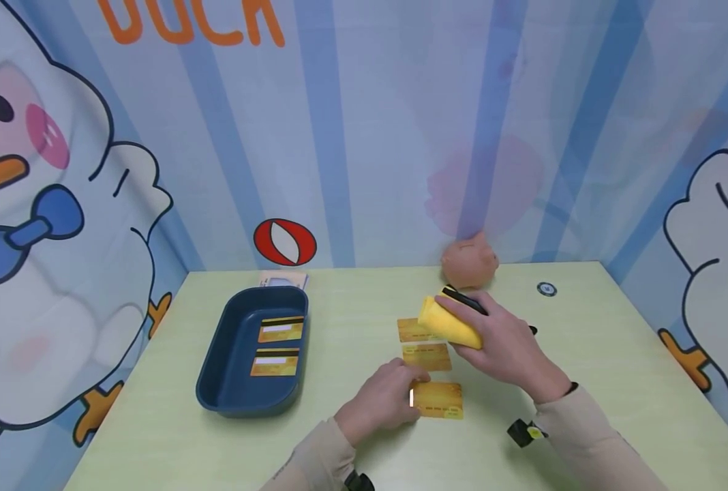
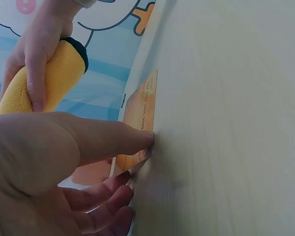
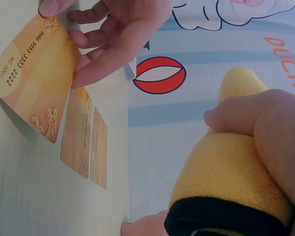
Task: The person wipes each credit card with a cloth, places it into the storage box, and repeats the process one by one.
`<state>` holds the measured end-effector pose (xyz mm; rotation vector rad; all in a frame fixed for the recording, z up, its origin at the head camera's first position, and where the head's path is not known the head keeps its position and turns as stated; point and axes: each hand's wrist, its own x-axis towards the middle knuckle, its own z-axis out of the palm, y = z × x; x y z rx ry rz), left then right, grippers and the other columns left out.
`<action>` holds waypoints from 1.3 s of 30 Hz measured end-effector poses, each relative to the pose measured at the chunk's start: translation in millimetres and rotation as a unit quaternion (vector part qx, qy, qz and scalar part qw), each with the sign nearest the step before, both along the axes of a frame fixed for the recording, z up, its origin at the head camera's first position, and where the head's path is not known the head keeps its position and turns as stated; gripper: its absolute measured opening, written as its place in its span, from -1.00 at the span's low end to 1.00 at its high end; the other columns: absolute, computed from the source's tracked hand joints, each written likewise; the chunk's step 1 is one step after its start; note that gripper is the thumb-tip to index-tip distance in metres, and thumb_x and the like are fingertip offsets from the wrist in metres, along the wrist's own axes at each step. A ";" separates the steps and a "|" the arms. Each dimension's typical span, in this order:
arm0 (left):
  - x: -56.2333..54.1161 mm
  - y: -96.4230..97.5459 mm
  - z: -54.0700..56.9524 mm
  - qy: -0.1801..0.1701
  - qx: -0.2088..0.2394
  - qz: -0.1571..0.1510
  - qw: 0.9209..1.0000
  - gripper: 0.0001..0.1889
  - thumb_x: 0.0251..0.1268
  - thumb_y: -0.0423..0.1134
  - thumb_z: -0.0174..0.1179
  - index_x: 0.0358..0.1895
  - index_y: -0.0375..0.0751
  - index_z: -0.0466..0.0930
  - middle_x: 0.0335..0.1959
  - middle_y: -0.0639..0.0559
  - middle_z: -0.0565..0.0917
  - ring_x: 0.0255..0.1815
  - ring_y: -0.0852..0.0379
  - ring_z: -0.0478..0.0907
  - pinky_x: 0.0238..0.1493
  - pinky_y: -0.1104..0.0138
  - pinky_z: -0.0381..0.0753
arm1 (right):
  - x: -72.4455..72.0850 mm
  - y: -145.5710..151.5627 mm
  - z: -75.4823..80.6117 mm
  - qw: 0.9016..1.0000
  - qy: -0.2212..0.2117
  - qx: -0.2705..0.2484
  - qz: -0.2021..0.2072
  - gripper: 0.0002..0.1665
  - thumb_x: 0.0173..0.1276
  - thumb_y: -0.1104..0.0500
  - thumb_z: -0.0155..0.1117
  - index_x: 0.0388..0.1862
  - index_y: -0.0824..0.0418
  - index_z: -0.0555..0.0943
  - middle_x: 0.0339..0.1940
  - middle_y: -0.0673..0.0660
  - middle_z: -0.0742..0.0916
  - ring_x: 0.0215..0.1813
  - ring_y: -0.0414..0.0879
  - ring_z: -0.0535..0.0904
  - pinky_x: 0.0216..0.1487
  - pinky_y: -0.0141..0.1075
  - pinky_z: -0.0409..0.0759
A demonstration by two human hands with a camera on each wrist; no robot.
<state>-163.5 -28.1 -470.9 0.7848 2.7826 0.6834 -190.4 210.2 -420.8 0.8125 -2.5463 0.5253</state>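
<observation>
My left hand (image 1: 388, 395) grips the nearest gold bank card (image 1: 442, 401) by its left end, thumb on one edge and fingers at the other. In the right wrist view that card (image 3: 37, 73) looks slightly raised from the tabletop. My right hand (image 1: 508, 341) holds a folded yellow cloth (image 1: 456, 326) with a black border, above the table and to the upper right of the card. Two more gold cards lie just beyond: the middle card (image 1: 427, 357) and the far card (image 1: 410, 330), which the cloth partly covers.
On the left stands a dark blue basin (image 1: 217, 382) with two striped cards (image 1: 276, 363) inside, backs up. Some paper (image 1: 290, 278) lies behind it. A pink piggy bank (image 1: 469, 262) stands at the back edge, and a round chip (image 1: 547, 289) lies to its right.
</observation>
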 end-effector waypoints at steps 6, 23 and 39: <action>-5.6 -4.4 -6.4 -0.028 0.035 -0.013 0.999 -0.43 -0.07 -0.35 0.59 0.14 -0.06 0.75 -0.19 0.19 0.67 -0.20 0.29 0.49 -0.09 0.40 0.54 | 0.1 0.6 0.5 1.000 0.000 0.003 -0.001 -0.14 0.26 0.08 0.57 0.54 -0.19 0.49 0.28 0.20 0.59 -0.19 0.02 0.65 -0.43 -0.16 0.65; -15.9 -27.9 0.4 -0.215 0.246 -0.010 0.945 -0.47 0.09 -0.59 0.42 0.18 -0.15 0.73 -0.07 0.05 0.60 -0.39 0.23 0.65 -0.38 0.43 0.62 | 0.3 -1.3 0.8 1.000 0.009 0.007 0.002 -0.12 0.24 0.11 0.58 0.54 -0.18 0.49 0.25 0.23 0.61 -0.22 0.02 0.66 -0.45 -0.15 0.65; -31.3 -53.6 20.7 -0.190 0.353 0.079 0.913 -0.44 0.40 -0.48 0.26 0.45 -0.17 0.51 0.03 -0.13 0.81 0.04 0.02 0.76 0.07 0.24 0.70 | -0.6 -21.1 11.1 1.000 0.011 0.002 0.025 -0.09 0.22 0.09 0.62 0.55 -0.19 0.48 0.14 0.20 0.62 -0.17 0.00 0.62 -0.37 -0.11 0.71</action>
